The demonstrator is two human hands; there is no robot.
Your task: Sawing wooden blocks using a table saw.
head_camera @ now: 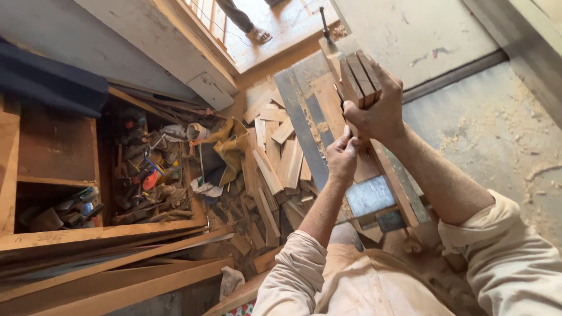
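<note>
1. Nearest the camera are the person's own cream sleeves [503, 257], rolled back at the elbows, with both bare forearms reaching forward over a low workbench [374, 196]
2. The left hand [342, 157] is curled into a closed fist just below the right hand; it seems to grip a thin dark tool [339, 96], but the fingers hide most of it, so what exactly it holds cannot be told
3. The right hand [380, 108] is wrapped firmly round a bundle of short wooden slats [360, 76], fingers closed over their near ends; the slats lie side by side and tilt up and away from the bench
4. The two hands sit almost touching, left just under right, above the bench's long wooden rail [395, 181]
5. A grey metal strip [301, 126] runs along the bench top on the left, with sawdust scattered beside it
6. Left of the bench, on the floor, lies a loose heap of wooden offcuts [275, 158], some overlapping, some on edge
7. Beside that heap are a yellowish cloth bag [231, 146] and crumpled rags
8. Further left stands an open wooden box [152, 169] crowded with small tools and oddments, and long planks [117, 275] lie in front of it
9. The concrete floor [503, 129] to the right is dusted with shavings
10. At the far top, in a sunlit doorway, another person's sandalled foot [257, 36] is on the threshold
</note>
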